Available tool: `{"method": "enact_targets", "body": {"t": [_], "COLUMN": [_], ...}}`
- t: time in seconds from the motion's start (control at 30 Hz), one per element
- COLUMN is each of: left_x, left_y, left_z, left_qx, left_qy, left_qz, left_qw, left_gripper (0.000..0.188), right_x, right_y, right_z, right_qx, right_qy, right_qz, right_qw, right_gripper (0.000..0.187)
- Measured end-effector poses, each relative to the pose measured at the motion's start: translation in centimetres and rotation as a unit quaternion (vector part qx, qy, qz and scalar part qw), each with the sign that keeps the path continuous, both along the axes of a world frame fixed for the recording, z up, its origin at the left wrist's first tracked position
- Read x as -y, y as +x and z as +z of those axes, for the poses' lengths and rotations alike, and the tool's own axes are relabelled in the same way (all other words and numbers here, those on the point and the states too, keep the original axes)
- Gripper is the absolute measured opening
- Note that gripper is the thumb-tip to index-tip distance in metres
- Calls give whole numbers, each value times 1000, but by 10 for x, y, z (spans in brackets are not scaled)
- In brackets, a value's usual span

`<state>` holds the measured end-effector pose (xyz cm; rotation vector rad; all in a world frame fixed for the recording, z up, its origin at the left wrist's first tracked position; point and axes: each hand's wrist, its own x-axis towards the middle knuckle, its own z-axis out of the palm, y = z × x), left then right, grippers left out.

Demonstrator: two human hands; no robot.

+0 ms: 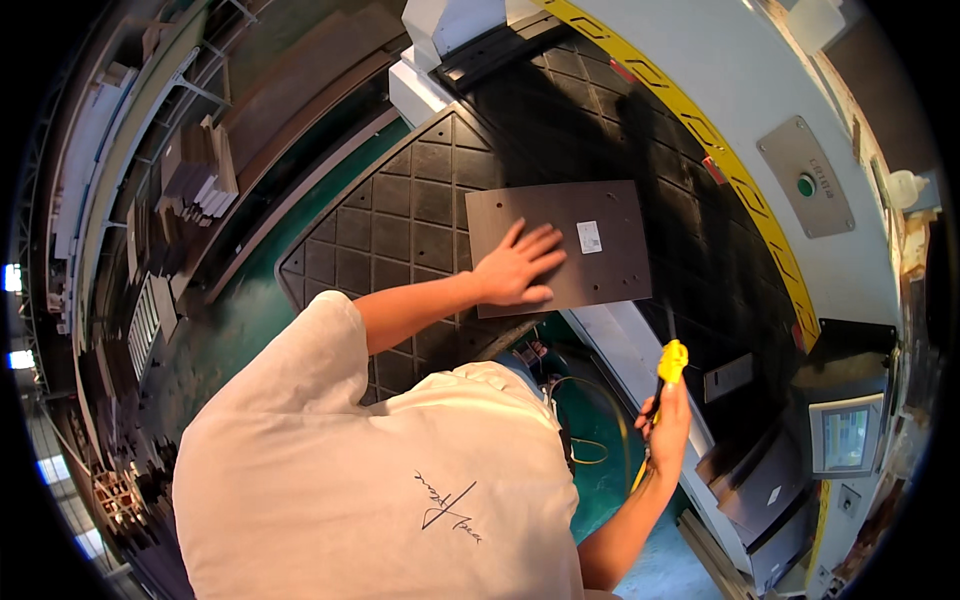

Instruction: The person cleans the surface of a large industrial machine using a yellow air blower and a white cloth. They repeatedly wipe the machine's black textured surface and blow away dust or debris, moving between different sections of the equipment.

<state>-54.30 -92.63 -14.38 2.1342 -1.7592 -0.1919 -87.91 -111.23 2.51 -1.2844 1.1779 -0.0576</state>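
A flat brown panel (610,270) with small drilled holes lies on the black grid-patterned table. A white label (589,237) is stuck on it, right of its middle. My left hand (518,265) rests on the panel's left part, fingers spread and palm down. In my right hand (668,420), raised at the table's near right edge, is a yellow air blow gun (673,362). Its thin nozzle points away from me, toward the table. My fingers wrap its handle, and a yellow hose (590,455) hangs nearby.
A grey machine with a yellow guard strip (735,180) and a green button (806,185) curves along the far right. A screen (846,436) stands at the right. More brown panels (757,485) lie below it. Stacked boards (200,170) are at the left, beyond a green floor.
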Motion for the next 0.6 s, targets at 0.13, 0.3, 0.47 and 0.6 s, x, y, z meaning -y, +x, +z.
{"method": "enact_targets", "body": {"t": [0.13,0.3,0.47,0.6], "left_x": [19,56,84,72], "left_y": [-38,-79,-106,-65], "left_z": [8,8,2,104], "left_qx": [19,31,42,-105], "left_qy": [57,104,126,161], "left_qz": [-37,22,92,57], "left_qw": [997,994,987,980], "left_gripper": [93,94,99,92], "right_x": [-18,-17,-21,-23], "right_y": [-26,-85,-119,-113], "right_z": [13,-54,-71,-77], "right_qx": [36,150,167,337], "right_qy": [188,114,211,166], "right_qz": [233,-128,24,-132], "right_qw": [953,974,963,917], "right_gripper": [53,47,46,48]}}
